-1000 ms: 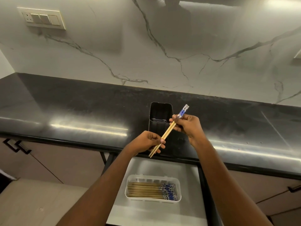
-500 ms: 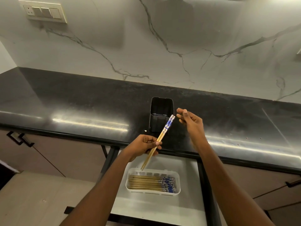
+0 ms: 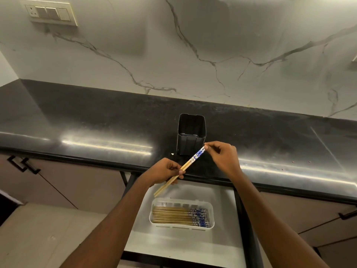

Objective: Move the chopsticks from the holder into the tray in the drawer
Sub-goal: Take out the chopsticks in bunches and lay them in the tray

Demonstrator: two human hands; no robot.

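Pair of chopsticks [image 3: 185, 169] held slantwise in the air above the counter's front edge, plain wooden tips low and to the left, blue-and-white patterned tops high and to the right. Gripped around the middle by the left hand [image 3: 164, 172], fingers curled about the 2 sticks and thumb laid over them. Pinched at the very top end by the right hand [image 3: 225, 158], thumb and forefinger closed on the patterned tip, the other fingers loosely bent.

Directly behind, upright on the black countertop [image 3: 96, 122], the dark rectangular holder [image 3: 191, 135] (no sticks showing inside it). Lower tips of the held pair hanging over the open white drawer [image 3: 173, 246], short of the tray and not touching it.

In the drawer, a white plastic tray [image 3: 211, 213] carrying a bundle of chopsticks [image 3: 179, 217] laid flat and side by side, patterned ends all pointing right.

Beyond the counter, a marble-veined wall [image 3: 212, 45] with a switch plate [image 3: 50, 13] at upper left. Cabinet handle [image 3: 22, 165] below the counter at left.
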